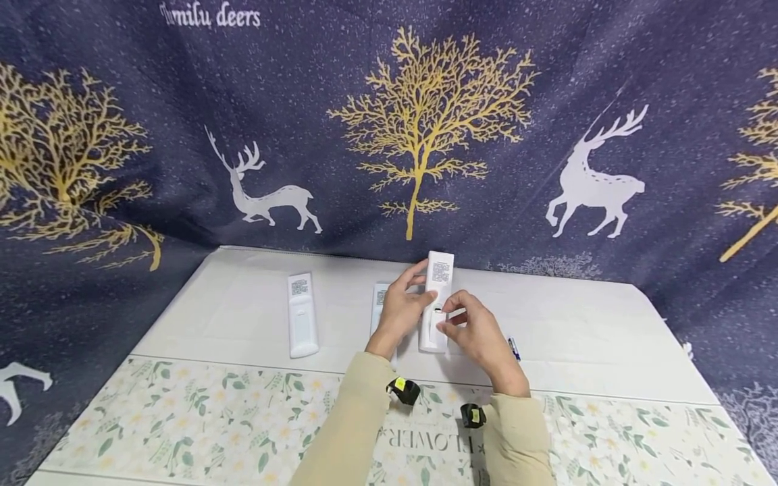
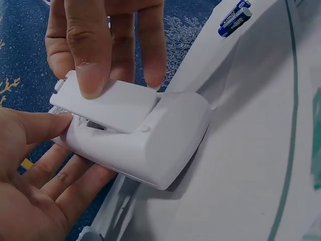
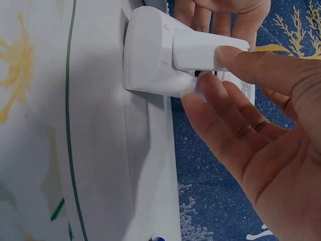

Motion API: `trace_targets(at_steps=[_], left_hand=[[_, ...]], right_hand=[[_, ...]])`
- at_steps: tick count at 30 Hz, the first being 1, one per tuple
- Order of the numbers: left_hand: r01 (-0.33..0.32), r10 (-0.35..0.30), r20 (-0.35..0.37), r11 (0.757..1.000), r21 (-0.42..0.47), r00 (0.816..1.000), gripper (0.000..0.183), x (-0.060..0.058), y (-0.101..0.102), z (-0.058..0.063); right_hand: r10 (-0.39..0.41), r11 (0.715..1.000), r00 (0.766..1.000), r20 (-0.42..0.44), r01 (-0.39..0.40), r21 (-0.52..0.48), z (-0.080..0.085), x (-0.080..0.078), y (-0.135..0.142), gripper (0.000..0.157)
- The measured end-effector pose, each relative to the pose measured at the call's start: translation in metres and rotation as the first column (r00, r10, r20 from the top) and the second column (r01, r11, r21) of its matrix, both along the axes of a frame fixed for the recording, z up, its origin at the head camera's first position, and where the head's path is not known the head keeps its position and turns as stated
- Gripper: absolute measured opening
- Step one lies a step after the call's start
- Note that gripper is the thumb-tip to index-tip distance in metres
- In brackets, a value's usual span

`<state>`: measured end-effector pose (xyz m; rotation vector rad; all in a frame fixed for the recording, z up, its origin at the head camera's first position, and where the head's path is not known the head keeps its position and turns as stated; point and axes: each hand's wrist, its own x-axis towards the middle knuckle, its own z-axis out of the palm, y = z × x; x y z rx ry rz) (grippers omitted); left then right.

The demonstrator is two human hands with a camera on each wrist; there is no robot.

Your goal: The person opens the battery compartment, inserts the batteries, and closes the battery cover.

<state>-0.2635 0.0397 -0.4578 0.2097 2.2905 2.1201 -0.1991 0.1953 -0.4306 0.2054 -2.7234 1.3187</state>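
A white remote control point(image 1: 439, 266) is tilted up, back side facing me, with its lower end near the white tabletop. My left hand point(image 1: 401, 307) grips its left side, thumb on the back and fingers behind. The right hand point(image 1: 480, 334) pinches the battery cover point(image 2: 128, 105), its thumb on the outer face. In the left wrist view the cover's tabbed end stands raised off the remote, while the other end sits at the compartment's lower edge. A dark gap shows beneath the cover; the compartment's inside is mostly hidden.
Another white remote point(image 1: 302, 317) lies back up on the left. A pale blue remote point(image 1: 379, 291) is partly hidden behind my left hand. Blue batteries point(image 2: 234, 22) lie on the right of the table. A dark cloth with trees and deer point(image 1: 419, 135) hangs behind.
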Motion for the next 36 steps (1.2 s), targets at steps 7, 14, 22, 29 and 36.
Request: trace_targets(at_steps=[7, 14, 22, 29, 36], left_hand=[[0.006, -0.006, -0.004, 1.000, -0.005, 1.000, 0.067, 0.000, 0.000, 0.001], [0.014, -0.014, -0.005, 1.000, -0.003, 1.000, 0.066, 0.000, 0.000, 0.000], [0.012, -0.012, 0.002, 1.000, 0.000, 1.000, 0.066, -0.001, 0.000, 0.001], [0.017, -0.017, 0.012, 1.000, -0.004, 1.000, 0.067, -0.001, 0.000, 0.002], [0.038, -0.038, 0.018, 0.999, -0.009, 0.999, 0.068, -0.002, -0.003, 0.004]], right_hand=[[-0.016, 1.000, 0.999, 0.037, 0.017, -0.022, -0.001, 0.000, 0.000, 0.028], [-0.013, 0.998, 0.999, 0.047, 0.016, -0.060, -0.001, 0.000, 0.000, 0.028], [-0.012, 0.997, 1.000, 0.006, 0.013, -0.070, 0.002, 0.000, 0.001, 0.027], [-0.031, 0.997, 1.000, -0.001, 0.031, -0.069, 0.006, 0.002, 0.006, 0.026], [-0.062, 0.995, 0.998, -0.006, 0.061, -0.083, 0.012, 0.005, 0.011, 0.022]])
